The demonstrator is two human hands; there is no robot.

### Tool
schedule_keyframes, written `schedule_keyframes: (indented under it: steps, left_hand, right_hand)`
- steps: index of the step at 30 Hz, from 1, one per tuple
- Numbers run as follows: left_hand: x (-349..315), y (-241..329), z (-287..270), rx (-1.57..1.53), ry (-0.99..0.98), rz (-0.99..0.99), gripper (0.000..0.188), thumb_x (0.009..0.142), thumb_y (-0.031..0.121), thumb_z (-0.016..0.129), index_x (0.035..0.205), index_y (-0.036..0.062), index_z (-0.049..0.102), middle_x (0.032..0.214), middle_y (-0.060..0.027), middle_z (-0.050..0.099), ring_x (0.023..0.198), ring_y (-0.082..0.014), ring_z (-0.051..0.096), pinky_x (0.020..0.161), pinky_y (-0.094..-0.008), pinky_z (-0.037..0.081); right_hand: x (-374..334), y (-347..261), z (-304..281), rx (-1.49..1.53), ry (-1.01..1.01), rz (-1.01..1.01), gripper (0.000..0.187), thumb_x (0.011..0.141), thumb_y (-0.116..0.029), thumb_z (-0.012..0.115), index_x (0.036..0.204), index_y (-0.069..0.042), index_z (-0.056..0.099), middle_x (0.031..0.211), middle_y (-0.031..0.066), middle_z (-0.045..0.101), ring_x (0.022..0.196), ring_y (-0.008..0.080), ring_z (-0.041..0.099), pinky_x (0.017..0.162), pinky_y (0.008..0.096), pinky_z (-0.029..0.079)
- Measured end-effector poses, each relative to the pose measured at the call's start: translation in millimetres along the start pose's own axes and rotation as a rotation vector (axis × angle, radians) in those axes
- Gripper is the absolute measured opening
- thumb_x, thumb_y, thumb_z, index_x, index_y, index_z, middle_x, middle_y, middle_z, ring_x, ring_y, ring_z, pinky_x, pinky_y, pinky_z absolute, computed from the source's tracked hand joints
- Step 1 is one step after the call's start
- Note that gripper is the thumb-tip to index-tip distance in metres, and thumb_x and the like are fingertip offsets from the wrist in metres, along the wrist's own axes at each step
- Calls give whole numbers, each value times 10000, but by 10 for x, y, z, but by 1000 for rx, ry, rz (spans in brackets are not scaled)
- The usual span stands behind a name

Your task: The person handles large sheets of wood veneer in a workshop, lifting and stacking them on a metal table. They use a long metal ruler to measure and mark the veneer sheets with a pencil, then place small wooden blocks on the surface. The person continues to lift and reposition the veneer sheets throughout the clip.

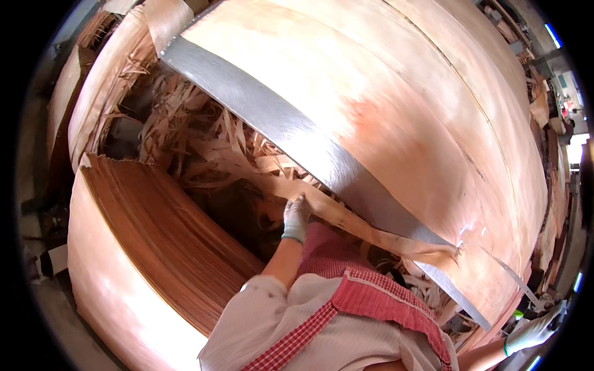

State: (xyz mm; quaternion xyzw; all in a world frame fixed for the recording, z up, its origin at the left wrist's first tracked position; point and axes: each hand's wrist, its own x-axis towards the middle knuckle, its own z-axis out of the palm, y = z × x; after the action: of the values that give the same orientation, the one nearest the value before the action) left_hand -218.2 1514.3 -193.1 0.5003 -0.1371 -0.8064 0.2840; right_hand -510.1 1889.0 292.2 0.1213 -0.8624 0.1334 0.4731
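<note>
My left hand (296, 219), in a pale glove with a green cuff, is closed on a long strip of wood veneer (365, 230). The strip runs rightward to the edge of a big veneer sheet (433, 117), where it twists and is still joined. My right hand (533, 332), gloved the same way, is out at the lower right, closed round the dark handle of what looks like a long knife (518, 278). The knife's narrow grey blade points up and left over the sheet. A wide metal strip (266, 111) lies along the near edge of the sheet.
Torn veneer scraps (198, 133) are heaped below the metal strip. A thick stack of brown veneer sheets (154, 216) stands at my left. Another veneer stack (111, 86) is at the far left, and more piled wood (550, 198) lines the right.
</note>
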Motion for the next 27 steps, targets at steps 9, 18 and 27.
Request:
schedule_keyframes:
  steps: [9,18,27]
  left_hand:
    - [-1044,1092,1498,1021,-71,1443,142,824,86,675,961,59,650,804,-72,591,691,-235,542,656,-351,449]
    - [-431,1648,1466,526,-829,322,629,926,239,599,1412,-42,314,1382,-105,418,1260,-250,421,1066,-351,356]
    - [1241,2173,-388,-561,-265,-96,630,969,480,365,1459,99,260,1487,-83,335,1352,-282,341,1121,-524,240]
  right_hand:
    - [-449,-900,390,797,-586,260,230,959,-267,504,909,-46,546,728,28,529,536,44,421,467,190,330]
    - [-791,-870,64,1516,-705,344,377,828,-176,715,1079,-15,486,618,-12,449,432,68,421,380,205,309]
    - [-863,-2371,79,1315,-852,428,313,867,-183,657,1086,-37,487,790,15,497,416,61,340,360,185,231]
